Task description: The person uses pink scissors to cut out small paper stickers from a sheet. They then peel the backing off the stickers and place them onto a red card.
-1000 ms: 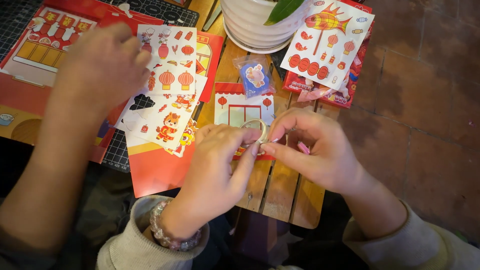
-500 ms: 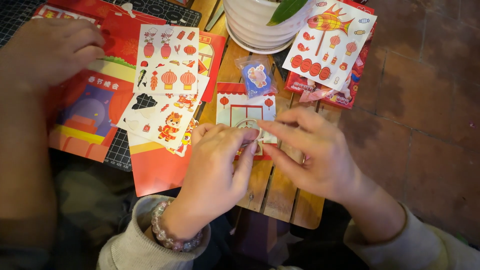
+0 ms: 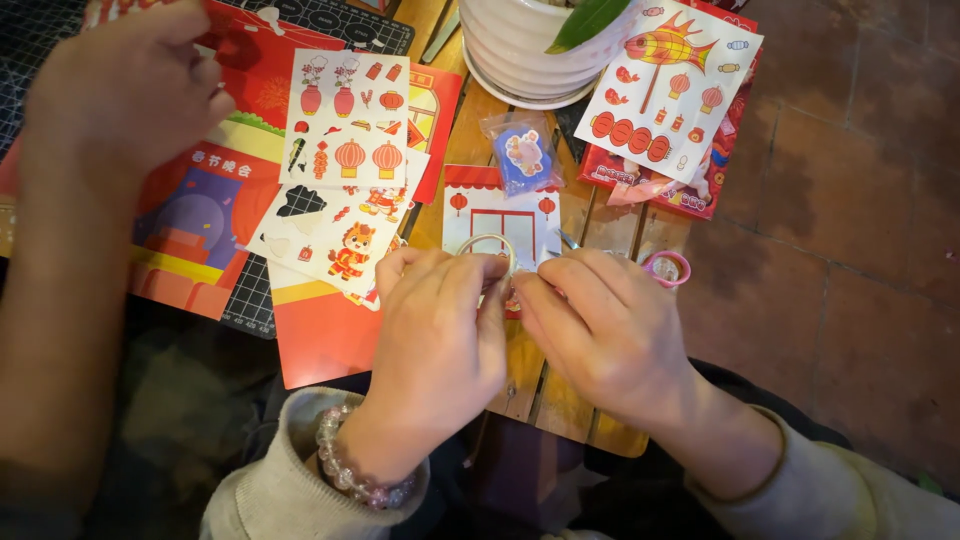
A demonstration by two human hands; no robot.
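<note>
My left hand [image 3: 440, 335], with a bead bracelet at the wrist, holds a small clear tape roll [image 3: 487, 246] upright by its rim over a wooden table [image 3: 520, 375]. My right hand [image 3: 600, 320] meets it from the right, its fingertips pinched at the roll's lower edge. What the fingertips pinch is hidden. Under the roll lies a white and red card with lanterns [image 3: 500, 212]. Scissors with a pink handle [image 3: 668, 268] stick out from behind my right hand.
Another person's hand [image 3: 120, 90] rests at the upper left on a red picture board [image 3: 190, 215]. Two sticker sheets [image 3: 345, 130] lie on a dark cutting mat [image 3: 250, 305]. A white pot [image 3: 525, 50], a blue packet [image 3: 522, 155] and a fish sticker sheet [image 3: 670, 85] stand behind.
The other person's hand has moved left off the sticker sheets, uncovering the red board. My hands stay together at the tape roll, with the right fingers shifting slightly.
</note>
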